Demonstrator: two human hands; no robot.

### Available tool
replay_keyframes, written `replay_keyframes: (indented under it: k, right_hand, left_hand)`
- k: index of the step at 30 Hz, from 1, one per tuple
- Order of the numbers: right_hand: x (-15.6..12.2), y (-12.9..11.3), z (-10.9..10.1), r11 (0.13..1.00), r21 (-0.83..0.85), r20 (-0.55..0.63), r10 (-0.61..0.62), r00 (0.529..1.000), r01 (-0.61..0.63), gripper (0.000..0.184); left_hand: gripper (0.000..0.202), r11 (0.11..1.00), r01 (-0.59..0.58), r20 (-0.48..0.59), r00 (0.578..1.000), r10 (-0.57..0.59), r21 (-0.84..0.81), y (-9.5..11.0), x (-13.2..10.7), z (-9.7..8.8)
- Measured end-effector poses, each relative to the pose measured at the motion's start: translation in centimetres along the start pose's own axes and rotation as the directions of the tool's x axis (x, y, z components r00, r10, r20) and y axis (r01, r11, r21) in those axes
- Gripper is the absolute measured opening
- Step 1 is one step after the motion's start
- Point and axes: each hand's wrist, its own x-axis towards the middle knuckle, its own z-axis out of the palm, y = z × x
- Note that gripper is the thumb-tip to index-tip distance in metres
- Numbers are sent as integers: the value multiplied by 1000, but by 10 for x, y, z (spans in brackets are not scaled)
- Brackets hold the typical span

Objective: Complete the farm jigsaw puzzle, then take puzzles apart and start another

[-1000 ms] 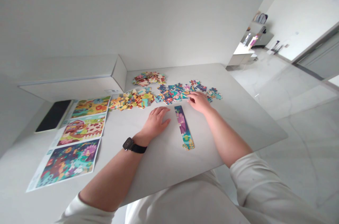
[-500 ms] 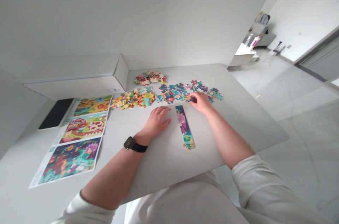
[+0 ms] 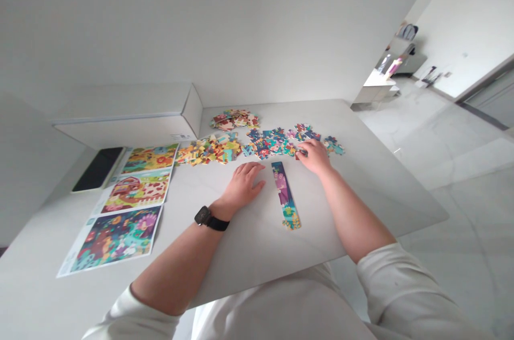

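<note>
1. Okay, right hand (image 3: 317,157): fingers curled, tips down on the near edge of the blue-toned loose pieces (image 3: 277,142). Whether a piece is actually pinched under them I cannot tell (the knuckles hide the tips).
2. Left hand (image 3: 244,184): flat on the table (image 3: 361,184), palm down, fingers spread loosely and holding nothing. There is a watch (image 3: 204,216) on that wrist.
3. Joined strip (image 3: 286,195): lies between the two hands. Its far end is just beside the left fingertips and the rest runs back toward the body. Neither hand touches it.
4. Handling, my judgement: the pieces are thin card, very light and stiff enough to pinch. They lie flat on a smooth top, so they are easy to slide and awkward to lift. Best hold is thumb and forefinger on opposite edges, or drag a piece clear of the heap first.
5. The strip is likely weak at its joints. Slide it flat or support it at both ends, since lifting by one end would probably pop it apart.
6. Beyond the left fingertips is a yellow pile (image 3: 209,151), with a reddish pile (image 3: 235,119) farther out.
7. Well off the left hand's outer side are the picture sheets (image 3: 124,206), a phone (image 3: 98,168) and a box (image 3: 128,115).
</note>
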Motion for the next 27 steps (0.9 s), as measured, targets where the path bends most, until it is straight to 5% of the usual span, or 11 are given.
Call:
replay_keyframes:
  k: [5, 14, 20, 27]
  right_hand:
    - [-2, -10, 7, 996, 41, 23, -84, 996, 83, 19]
    - [10, -4, -3, 999, 15, -60, 53, 997, -53, 24]
    - [43, -21, 1, 994, 17, 55, 109, 993, -110, 26]
    - [90, -46, 14, 977, -188, 137, 129, 982, -102, 31]
  left_hand:
    - [44, 1000, 6, -2, 1000, -6, 1, 0, -1, 1]
    - [40, 997, 65, -6, 998, -65, 33, -4, 3, 0]
    - [37, 993, 113, -55, 992, -111, 26, -13, 5, 2]
    - [38, 993, 116, -73, 990, -117, -11, -13, 7, 2]
